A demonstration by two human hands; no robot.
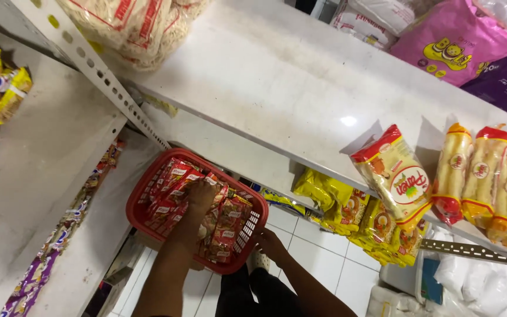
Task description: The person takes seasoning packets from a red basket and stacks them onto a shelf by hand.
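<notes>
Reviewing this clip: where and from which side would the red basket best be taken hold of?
Probably by the red basket's bare rim on the left side, coming from above and outside. The basket is packed with red packets, the left hand is reaching into them, and the right hand is at the right rim, so the left rim is the free, firm edge.

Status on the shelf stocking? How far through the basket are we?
Done: one yellow-and-red packet leans on the white shelf beside a row of long yellow packets. In hand: the left hand is down among the red sachets in the red basket; the right hand steadies its rim. Left: the basket looks nearly full, and most of that shelf is bare.
</notes>
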